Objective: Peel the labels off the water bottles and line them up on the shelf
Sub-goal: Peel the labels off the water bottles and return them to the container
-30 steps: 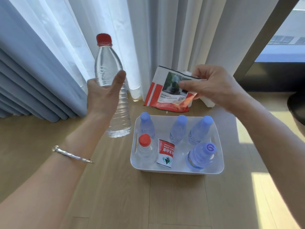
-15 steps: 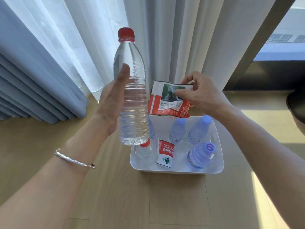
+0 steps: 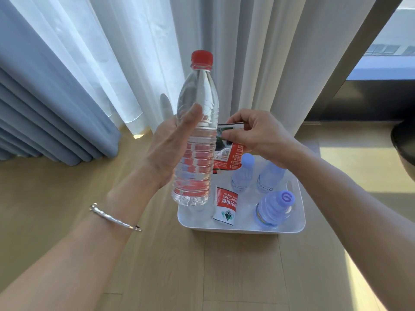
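Observation:
My left hand (image 3: 173,147) grips a clear, label-free water bottle with a red cap (image 3: 196,140), held upright above the left side of a white tray (image 3: 242,228). My right hand (image 3: 256,133) pinches a peeled red and white label (image 3: 229,158) just right of the bottle, over the tray's back. In the tray lies another loose red label (image 3: 225,206). Three blue-capped bottles show there: two at the back (image 3: 243,173) (image 3: 269,178) and one at the front right (image 3: 275,208). The held bottle hides the tray's left part.
The tray sits on a wooden floor (image 3: 67,191). White sheer curtains (image 3: 235,52) and blue drapes (image 3: 45,108) hang behind it. A dark window frame (image 3: 359,99) is at the right, and a dark round object (image 3: 404,144) sits at the right edge.
My left hand moved the bare bottle rightward, in front of the tray. My right hand brought the peeled label down and left, close behind the bottle.

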The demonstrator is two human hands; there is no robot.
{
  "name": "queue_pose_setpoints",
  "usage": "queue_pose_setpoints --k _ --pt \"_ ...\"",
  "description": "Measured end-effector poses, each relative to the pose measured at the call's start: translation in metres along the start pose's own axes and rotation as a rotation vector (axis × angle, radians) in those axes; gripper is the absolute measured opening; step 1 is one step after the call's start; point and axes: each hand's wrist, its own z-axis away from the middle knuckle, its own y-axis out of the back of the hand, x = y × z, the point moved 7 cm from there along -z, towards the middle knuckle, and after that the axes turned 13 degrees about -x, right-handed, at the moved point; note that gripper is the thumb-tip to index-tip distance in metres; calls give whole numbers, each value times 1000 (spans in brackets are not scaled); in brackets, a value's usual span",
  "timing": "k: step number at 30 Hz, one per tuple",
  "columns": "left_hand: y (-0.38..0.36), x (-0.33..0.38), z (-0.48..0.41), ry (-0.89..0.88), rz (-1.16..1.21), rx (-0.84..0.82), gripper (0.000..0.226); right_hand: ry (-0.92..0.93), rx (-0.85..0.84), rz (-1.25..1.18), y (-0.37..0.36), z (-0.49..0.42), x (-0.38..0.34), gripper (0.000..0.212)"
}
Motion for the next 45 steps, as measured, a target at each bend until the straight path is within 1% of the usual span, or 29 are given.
queue_pose_setpoints --k 3,5,6,7,9,10,11,12,14,17,18,19,22,24,26,28,30,32,33,34,35,36,38,41,42,44,45 --pt "1 3 -1 0 -75 33 112 -5 -53 -83 1 2 1 8" --pt "2 5 0 12 -104 54 114 -27 -83 -90 3 3 7 10" --pt "3 4 1 23 -116 66 109 -57 -81 -44 6 3 13 11" --pt "5 3 1 27 -125 82 98 -97 -74 37 9 4 21 12" --pt "11 -1 2 34 -122 118 64 -198 -95 257 12 5 37 12" --pt "12 -2 2 37 -106 126 53 -251 -132 370 9 6 45 11" --pt "14 -3 2 37 -79 128 49 -299 -170 474 5 7 53 10" --pt "14 -3 2 34 -48 131 51 -335 -197 559 -1 9 59 10" --pt "12 -1 1 13 10 128 60 -381 -222 681 -14 11 67 18" --pt "5 1 0 -2 50 110 85 -409 -283 743 -34 11 78 26" --pt "1 2 -1 -9 68 93 91 -411 -299 735 -39 9 82 28" --pt "-2 3 -1 -21 74 76 91 -410 -314 723 -42 8 84 30" --pt "-10 4 -3 -25 77 55 83 -386 -329 670 -41 6 83 38" --pt "-15 2 -4 -19 82 66 74 -344 -290 599 -31 5 76 38" --pt "-20 0 -5 -6 71 65 73 -269 -202 511 -15 2 66 32" --pt "-26 -2 -7 -7 72 38 79 -232 -122 294 -1 -1 63 34" --pt "-34 -7 -9 1 51 9 82 -176 -66 -30 10 -1 60 44" --pt "-42 -13 -10 32 -47 17 81 -65 -76 -312 15 -1 52 69" --pt "-46 -18 -9 56 -90 31 79 -17 -114 -389 15 0 45 83" --pt "-49 -26 -9 87 -123 39 77 12 -155 -414 13 1 39 95" --pt "-53 -32 -9 113 -148 33 75 19 -195 -402 10 1 35 101" --pt "-57 -39 -9 134 -165 22 76 9 -221 -365 7 1 36 102" --pt "-64 -51 -11 156 -202 -21 73 -32 -227 -294 2 4 42 101" --pt "-73 -56 -13 188 -349 -91 41 -126 -171 -227 1 9 52 92" --pt "-77 -57 -14 194 -398 -117 34 -164 -164 -193 1 10 53 88" --pt "-84 -64 -16 210 -485 -149 31 -247 -164 -143 -2 10 59 89" --pt "-87 -69 -17 221 -504 -154 32 -294 -158 -136 -3 11 64 95"
